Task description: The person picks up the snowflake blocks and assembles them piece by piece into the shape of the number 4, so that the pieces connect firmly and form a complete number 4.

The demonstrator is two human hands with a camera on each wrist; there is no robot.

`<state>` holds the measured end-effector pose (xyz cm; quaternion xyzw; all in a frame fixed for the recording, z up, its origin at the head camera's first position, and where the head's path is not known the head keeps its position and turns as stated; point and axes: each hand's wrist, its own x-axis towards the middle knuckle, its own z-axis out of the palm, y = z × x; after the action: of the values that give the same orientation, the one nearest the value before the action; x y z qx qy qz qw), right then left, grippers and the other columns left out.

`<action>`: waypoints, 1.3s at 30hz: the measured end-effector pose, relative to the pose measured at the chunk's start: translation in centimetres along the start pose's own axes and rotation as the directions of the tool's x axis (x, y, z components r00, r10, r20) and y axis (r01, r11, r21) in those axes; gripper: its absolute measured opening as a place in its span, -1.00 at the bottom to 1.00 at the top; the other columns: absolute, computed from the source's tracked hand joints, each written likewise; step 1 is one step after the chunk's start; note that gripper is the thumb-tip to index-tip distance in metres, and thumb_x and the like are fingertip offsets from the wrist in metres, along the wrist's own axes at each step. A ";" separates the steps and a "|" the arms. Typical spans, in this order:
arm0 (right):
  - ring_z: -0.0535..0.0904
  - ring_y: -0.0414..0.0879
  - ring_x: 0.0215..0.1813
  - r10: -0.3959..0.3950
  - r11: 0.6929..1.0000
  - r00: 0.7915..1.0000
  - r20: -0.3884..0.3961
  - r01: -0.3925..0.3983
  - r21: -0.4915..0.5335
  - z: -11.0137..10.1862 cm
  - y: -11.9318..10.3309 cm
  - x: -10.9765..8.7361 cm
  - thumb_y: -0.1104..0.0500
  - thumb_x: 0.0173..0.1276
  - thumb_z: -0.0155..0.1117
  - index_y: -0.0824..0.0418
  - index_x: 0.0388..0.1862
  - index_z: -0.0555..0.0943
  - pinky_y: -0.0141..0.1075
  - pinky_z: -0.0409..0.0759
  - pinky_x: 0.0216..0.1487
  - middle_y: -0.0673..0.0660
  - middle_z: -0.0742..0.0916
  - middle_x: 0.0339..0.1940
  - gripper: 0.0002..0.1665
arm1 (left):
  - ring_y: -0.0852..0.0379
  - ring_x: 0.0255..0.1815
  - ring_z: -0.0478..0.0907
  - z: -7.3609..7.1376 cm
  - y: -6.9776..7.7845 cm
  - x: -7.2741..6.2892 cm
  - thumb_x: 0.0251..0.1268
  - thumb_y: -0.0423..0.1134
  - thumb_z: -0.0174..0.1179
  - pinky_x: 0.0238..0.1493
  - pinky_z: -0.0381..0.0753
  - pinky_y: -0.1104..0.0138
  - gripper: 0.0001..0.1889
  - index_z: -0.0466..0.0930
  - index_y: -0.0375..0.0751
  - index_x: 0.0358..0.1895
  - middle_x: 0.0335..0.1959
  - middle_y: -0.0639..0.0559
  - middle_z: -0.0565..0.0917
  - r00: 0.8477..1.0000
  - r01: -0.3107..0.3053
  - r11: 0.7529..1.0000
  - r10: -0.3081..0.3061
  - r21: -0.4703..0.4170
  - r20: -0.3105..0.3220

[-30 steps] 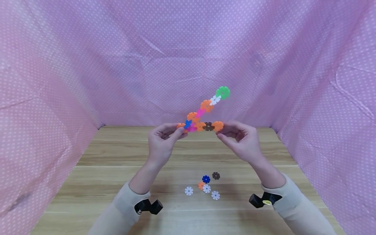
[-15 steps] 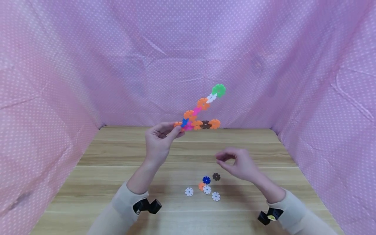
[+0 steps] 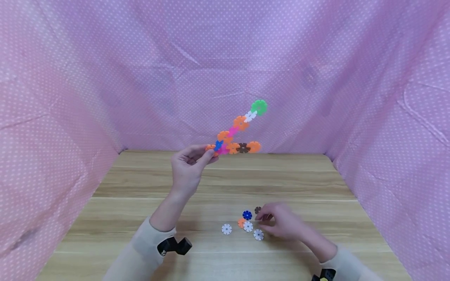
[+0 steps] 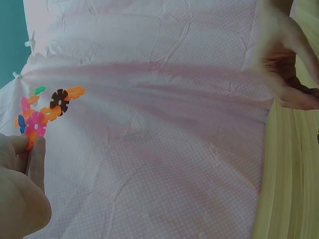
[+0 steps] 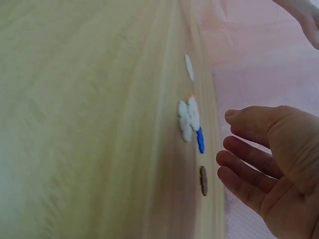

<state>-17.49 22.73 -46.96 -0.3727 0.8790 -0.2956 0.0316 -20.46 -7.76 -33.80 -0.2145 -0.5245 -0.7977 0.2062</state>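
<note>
My left hand (image 3: 187, 171) pinches an orange notched plastic disc (image 3: 209, 147) at the corner of a V-shaped chain of interlocking snowflake discs. One branch of it climbs to a green disc (image 3: 259, 107); the other, with a brown disc (image 3: 243, 148) in it, ends in an orange disc (image 3: 254, 146). Down by the loose discs, my right hand (image 3: 283, 222) has its fingers loosely bent with a gap to the thumb. In the right wrist view, nothing lies between those fingers. Nearest to it are a loose brown disc (image 3: 258, 210), partly covered, and a white disc (image 3: 258, 235).
Also on the wooden table (image 3: 140, 218) lie a dark blue disc (image 3: 247, 215), an orange disc (image 3: 240, 223) partly under a white disc (image 3: 248, 226), and another white disc (image 3: 226, 229) to the left. Pink dotted cloth (image 3: 225, 47) hangs around the table's back and sides.
My right hand has let go of the chain's orange end disc and come down to the loose discs. The left hand, still gripping the chain, has shifted slightly left.
</note>
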 end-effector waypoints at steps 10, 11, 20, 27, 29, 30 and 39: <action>0.59 -0.35 -0.11 0.108 0.993 0.983 0.146 -0.100 -0.058 1.9 -0.6 0.1 0.11 0.26 0.63 0.02 -0.02 0.82 -0.48 0.67 -0.08 -0.13 0.78 -0.09 -0.70 | 0.21 -0.31 0.85 0.2 0.1 0.0 0.30 -0.72 0.25 -0.15 0.90 0.22 -0.62 0.81 -0.10 -0.23 -0.31 0.11 0.86 1.000 0.004 1.000 -0.004 0.013 0.001; 0.58 -0.35 -0.11 0.111 0.993 0.982 0.150 -0.104 -0.056 2.0 -0.6 0.1 0.12 0.27 0.62 0.02 -0.02 0.83 -0.49 0.67 -0.10 -0.13 0.77 -0.09 -0.70 | 0.21 -0.31 0.85 0.2 0.1 0.0 0.30 -0.72 0.26 -0.15 0.90 0.22 -0.62 0.81 -0.09 -0.23 -0.31 0.11 0.86 1.000 0.002 1.000 -0.002 0.017 0.002; 0.63 -0.33 -0.06 0.119 0.989 0.988 0.103 -0.108 -0.105 2.4 -0.9 0.2 0.11 0.29 0.61 0.06 -0.03 0.82 -0.39 0.76 0.03 -0.10 0.79 -0.09 -0.72 | 0.22 -0.31 0.84 0.1 -0.1 0.1 0.31 -0.73 0.24 -0.16 0.90 0.24 -0.58 0.81 -0.03 -0.24 -0.30 0.12 0.87 1.000 -0.008 1.000 0.008 0.018 0.012; 0.55 -0.38 -0.24 0.167 0.985 0.984 0.060 -0.164 -0.060 2.5 -1.0 0.4 0.14 0.23 0.66 0.11 -0.06 0.80 -0.51 0.66 -0.23 -0.11 0.75 -0.24 -0.69 | 0.23 -0.30 0.84 0.1 0.0 0.0 0.31 -0.72 0.24 -0.14 0.90 0.23 -0.57 0.81 -0.02 -0.23 -0.29 0.13 0.86 1.000 -0.006 1.000 0.006 0.027 0.020; 0.54 -0.40 -0.27 0.164 0.986 0.985 0.063 -0.163 -0.019 2.4 -1.0 0.4 0.19 0.20 0.67 0.12 -0.09 0.80 -0.52 0.64 -0.27 -0.13 0.73 -0.28 -0.70 | 0.23 -0.30 0.84 0.1 0.1 -0.1 0.31 -0.71 0.25 -0.14 0.90 0.23 -0.57 0.81 -0.01 -0.23 -0.29 0.13 0.86 1.000 -0.007 1.000 0.007 0.028 0.024; 0.54 -0.40 -0.28 0.162 0.987 0.985 0.066 -0.162 0.005 2.3 -1.0 0.4 0.21 0.19 0.67 0.12 -0.10 0.80 -0.52 0.65 -0.28 -0.13 0.72 -0.30 -0.70 | 0.23 -0.30 0.84 0.1 0.1 -0.2 0.32 -0.71 0.25 -0.15 0.90 0.23 -0.57 0.81 -0.01 -0.23 -0.29 0.13 0.86 1.000 -0.009 1.000 0.009 0.025 0.027; 0.59 -0.37 -0.28 0.191 0.974 0.980 -0.061 -0.182 0.138 -1.2 -0.4 0.8 0.25 0.26 0.61 0.18 -0.13 0.79 -0.46 0.74 -0.26 -0.11 0.74 -0.32 -0.79 | 0.24 -0.29 0.84 0.4 0.5 -0.2 0.31 -0.72 0.23 -0.14 0.90 0.24 -0.56 0.82 0.00 -0.22 -0.29 0.13 0.86 0.999 -0.019 1.000 0.019 0.009 0.039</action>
<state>-18.15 22.49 -45.64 -0.2745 0.8893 -0.3621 0.0514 -19.96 -7.59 -33.43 -0.2342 -0.5301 -0.7888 0.2046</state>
